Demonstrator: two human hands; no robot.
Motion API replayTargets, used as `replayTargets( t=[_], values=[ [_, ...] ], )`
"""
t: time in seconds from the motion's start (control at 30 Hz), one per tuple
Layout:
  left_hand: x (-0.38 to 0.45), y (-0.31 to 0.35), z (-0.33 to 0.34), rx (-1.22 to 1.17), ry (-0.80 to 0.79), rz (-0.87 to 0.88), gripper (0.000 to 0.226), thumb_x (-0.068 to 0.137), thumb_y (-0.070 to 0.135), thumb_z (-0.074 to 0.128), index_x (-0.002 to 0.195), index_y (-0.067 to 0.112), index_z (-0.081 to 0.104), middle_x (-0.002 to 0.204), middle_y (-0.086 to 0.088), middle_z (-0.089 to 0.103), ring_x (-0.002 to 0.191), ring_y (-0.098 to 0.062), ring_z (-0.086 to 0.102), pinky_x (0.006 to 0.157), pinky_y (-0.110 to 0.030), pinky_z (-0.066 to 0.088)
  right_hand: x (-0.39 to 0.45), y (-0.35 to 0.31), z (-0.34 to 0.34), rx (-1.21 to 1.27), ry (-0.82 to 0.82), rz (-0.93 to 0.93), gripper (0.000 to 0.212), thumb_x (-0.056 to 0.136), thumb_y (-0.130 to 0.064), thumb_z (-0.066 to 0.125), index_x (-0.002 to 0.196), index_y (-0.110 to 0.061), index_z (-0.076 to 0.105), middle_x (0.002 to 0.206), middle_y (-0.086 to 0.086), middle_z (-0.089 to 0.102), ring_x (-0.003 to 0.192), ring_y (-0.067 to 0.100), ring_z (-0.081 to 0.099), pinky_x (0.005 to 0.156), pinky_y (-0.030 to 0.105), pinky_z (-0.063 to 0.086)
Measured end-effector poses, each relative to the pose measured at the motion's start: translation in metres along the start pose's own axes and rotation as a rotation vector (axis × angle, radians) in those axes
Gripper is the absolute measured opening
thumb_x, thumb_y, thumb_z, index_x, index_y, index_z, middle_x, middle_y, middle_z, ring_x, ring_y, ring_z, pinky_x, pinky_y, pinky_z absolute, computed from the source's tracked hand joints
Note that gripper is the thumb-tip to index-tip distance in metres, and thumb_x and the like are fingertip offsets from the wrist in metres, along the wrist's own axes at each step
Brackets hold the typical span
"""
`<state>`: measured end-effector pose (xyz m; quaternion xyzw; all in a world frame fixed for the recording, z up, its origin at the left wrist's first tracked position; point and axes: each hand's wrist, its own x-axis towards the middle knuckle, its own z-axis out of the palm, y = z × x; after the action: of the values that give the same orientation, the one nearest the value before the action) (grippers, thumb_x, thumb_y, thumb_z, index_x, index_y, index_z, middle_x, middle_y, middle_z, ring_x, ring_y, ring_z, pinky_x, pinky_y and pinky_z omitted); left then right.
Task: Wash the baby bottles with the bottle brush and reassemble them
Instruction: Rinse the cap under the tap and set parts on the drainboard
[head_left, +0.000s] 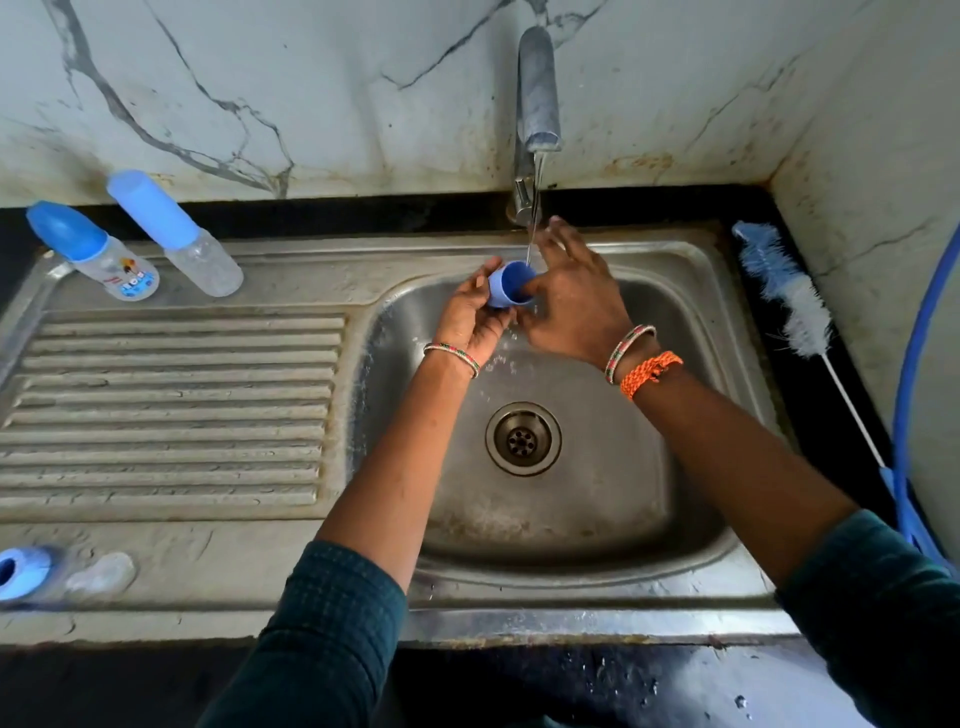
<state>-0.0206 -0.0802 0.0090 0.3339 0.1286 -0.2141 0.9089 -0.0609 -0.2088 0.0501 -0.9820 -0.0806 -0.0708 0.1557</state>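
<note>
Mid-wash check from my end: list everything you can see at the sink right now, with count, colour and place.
blue cap: 1, blue, under the water stream, held over the basin
capped bottles: 2, clear with blue caps, drainboard's far left
uncapped bottle: 1, clear with blue ring, lying on the near left rim
bottle brush: 1, blue and white, counter right of the sink
tap: 1, metal, running, behind the basin
sink: 1, steel, centre
hose: 1, blue, far right
left hand: grips the cap
right hand: touches the cap's rim
</note>
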Motion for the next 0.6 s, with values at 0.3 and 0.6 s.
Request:
replayTargets(
  t=[0.3,0.6],
  values=[
    [0.015,-0.001,0.002,0.038,-0.026,0.076,0.019,0.081,0.002,0.064,0.099,0.005,0.059,0.088,-0.011,0.068,0.074,-0.019,0.069,0.066,-0.028,0.058,0.015,-0.007,-0.011,-0.231,-0.213,0.018,0.051,0.079,-0.025,0.064,0.129,-0.024,0.055,0.161,0.009,-0.002,0.146,0.037,-0.011,0.112,0.058,0.009],
    [0.002,-0.007,0.009,0.077,0.052,-0.001,0.028,0.1,0.0,0.028,0.096,0.002,0.056,0.068,-0.007,0.071,0.058,-0.013,0.068,0.052,-0.021,0.055,0.018,-0.003,0.005,0.187,-0.066,0.013,0.026,0.083,-0.034,0.059,0.08,-0.008,0.065,0.108,0.023,0.059,0.101,0.039,0.056,0.078,0.032,0.043]
  ],
)
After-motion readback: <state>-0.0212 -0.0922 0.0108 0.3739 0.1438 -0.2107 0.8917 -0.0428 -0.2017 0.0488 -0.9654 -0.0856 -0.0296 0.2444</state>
